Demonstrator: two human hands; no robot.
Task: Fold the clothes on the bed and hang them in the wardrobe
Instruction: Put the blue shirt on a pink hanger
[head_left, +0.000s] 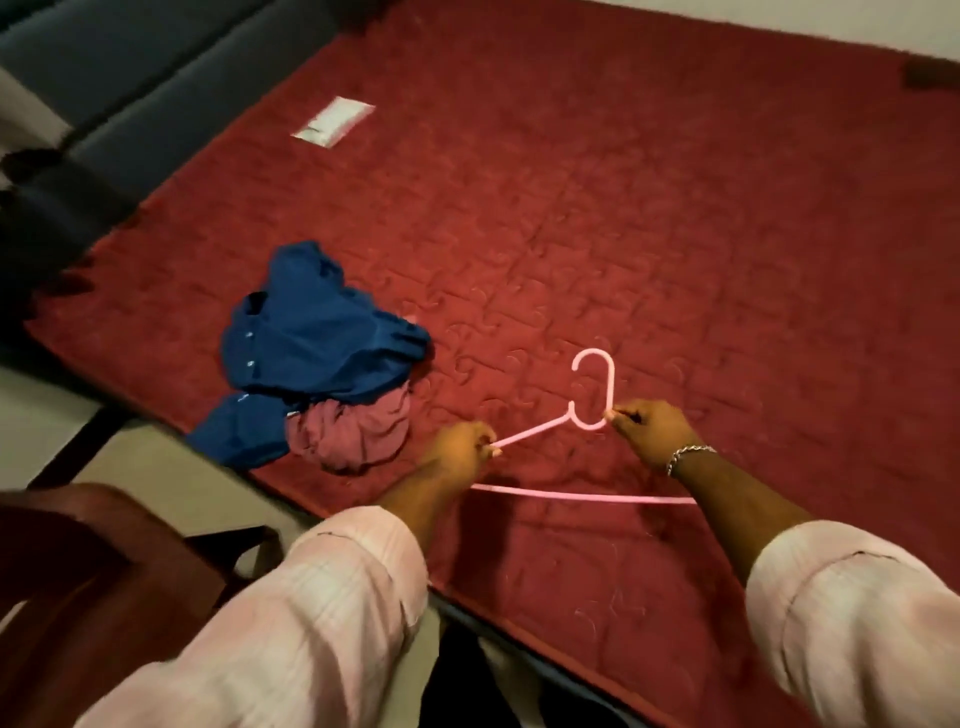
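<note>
A: What are the hands doing?

B: The left hand (460, 447) has its fingers curled tight around the left arm of a pink hanger (582, 496). The right hand (652, 428) pinches the hanger just below its hook. Both hands hold it up over the bed (675, 234).

A: Which way does the hook point?

B: It points to 12 o'clock, away from the person. The long bottom bar runs across under both wrists.

A: What is on the arms?

B: Pale pink sleeves (322, 597) are rolled up. The right wrist has a silver bracelet (688, 457).

A: Where are the clothes?

B: A blue shirt (311, 338) lies in a crumpled heap on the bed, at about 10 o'clock from the left hand. A pink cloth (358, 436) sits bunched up just beside it, partly under it, touching it.

A: Anything else?

B: A flat white packet (335, 122) lies far up the red bed cover at 11 o'clock. A brown wooden chair (78, 571) stands at 8 o'clock, off the bed.
</note>
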